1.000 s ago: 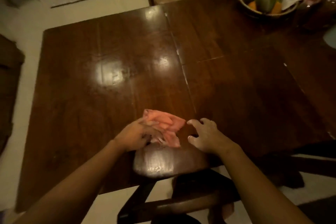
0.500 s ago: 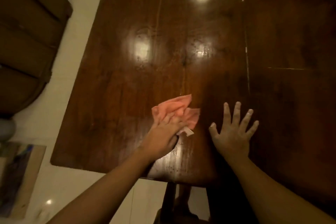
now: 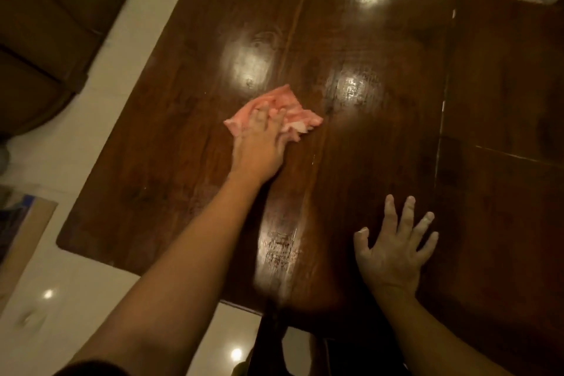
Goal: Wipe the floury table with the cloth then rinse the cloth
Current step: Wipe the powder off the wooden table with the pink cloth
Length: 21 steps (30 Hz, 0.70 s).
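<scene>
Pressing the cloth (image 3: 285, 99) flat near the middle of the table (image 3: 366, 146) with the left hand (image 3: 259, 143), fingers (image 3: 264, 110) straight on top, not curled round it. Bracing with the right hand (image 3: 393, 250) near the front edge, fingers spread wide, holding nothing. Probably best: use even pressure, overlap long strokes, gather flour toward one edge.

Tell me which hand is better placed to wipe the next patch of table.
Left. The left hand presses on the pink cloth mid-table; the right hand rests spread on the bare table nearer the edge, apart from the cloth, holding nothing.
</scene>
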Tool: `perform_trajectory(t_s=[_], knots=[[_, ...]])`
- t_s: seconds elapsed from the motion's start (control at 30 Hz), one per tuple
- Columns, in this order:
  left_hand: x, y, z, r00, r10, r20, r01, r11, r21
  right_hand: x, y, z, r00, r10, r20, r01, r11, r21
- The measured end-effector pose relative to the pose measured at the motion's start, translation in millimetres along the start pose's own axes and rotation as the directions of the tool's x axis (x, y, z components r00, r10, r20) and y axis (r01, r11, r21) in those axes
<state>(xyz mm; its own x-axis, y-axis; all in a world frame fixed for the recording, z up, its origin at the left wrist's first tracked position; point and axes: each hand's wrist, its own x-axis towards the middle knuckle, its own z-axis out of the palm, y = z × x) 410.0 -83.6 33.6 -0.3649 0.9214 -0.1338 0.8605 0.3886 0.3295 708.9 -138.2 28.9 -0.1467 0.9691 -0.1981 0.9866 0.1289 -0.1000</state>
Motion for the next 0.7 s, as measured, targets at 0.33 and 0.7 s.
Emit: perform_trajectory(t_s=[0.33, 0.7], knots=[[19.2, -165.9, -76.1, 0.865, -0.489, 0.111, 0.495, 0.798, -0.343, 0.4, 0.7, 1.5, 0.829, -0.56, 0.007, 0.559, 0.826, -0.077], [-139.0, -93.1, -11.6, 0.979, -0.091, -0.184, 0.089, 0.996, -0.017, 3.6, 4.1, -0.4, 0.841, -0.541, 0.016, 0.541, 0.841, 0.007]])
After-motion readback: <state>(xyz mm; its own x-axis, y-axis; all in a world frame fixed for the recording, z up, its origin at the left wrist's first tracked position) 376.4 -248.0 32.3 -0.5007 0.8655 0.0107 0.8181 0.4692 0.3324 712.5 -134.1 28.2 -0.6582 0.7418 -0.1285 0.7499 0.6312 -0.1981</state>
